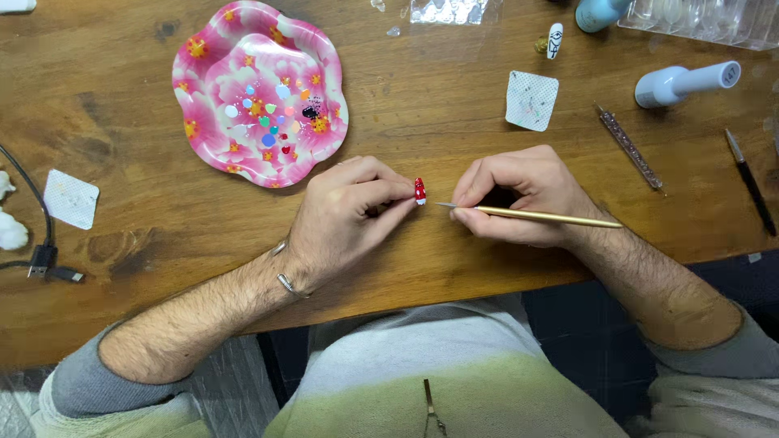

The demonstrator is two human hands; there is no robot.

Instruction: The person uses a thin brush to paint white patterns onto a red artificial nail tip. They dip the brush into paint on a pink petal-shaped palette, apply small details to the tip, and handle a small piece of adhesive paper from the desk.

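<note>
My left hand (345, 215) rests on the wooden table (122, 97) and pinches a small red and white painted false nail (419, 191) between thumb and forefinger. My right hand (519, 195) grips a thin gold brush (535, 216) like a pen. The brush's fine tip points left and stops just short of the nail. A silver bracelet (288, 280) circles my left wrist.
A pink flowered plate (243, 49) holding several small paint dots lies at the back left. Two white square pads (532, 100) (71, 198), a light blue bottle (686, 83), a beaded tool (630, 148), a dark brush (751, 182) and a black cable (36, 243) lie around.
</note>
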